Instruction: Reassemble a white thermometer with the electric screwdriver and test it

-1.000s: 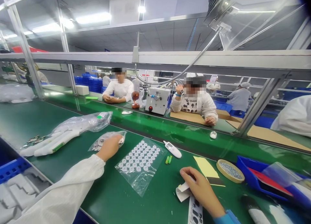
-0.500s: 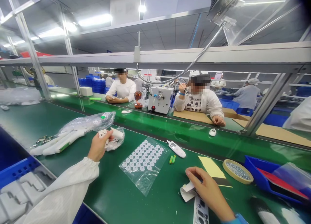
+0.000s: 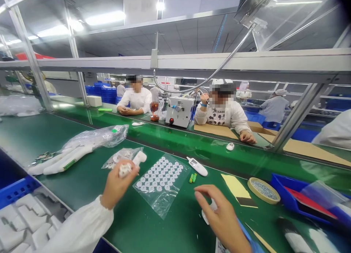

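The left hand [image 3: 117,185] clasps white parts [image 3: 140,157]. The right hand [image 3: 219,214] curls loosely over a white piece [image 3: 204,217], grip unclear.

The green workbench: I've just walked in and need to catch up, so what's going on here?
A person's left hand holds small white parts near a crumpled bag. The right hand is by a white piece it mostly hides, so its grip is unclear. On the workbench between them lies a flat clear bag with white discs; a white handheld device and two green batteries lie beyond.
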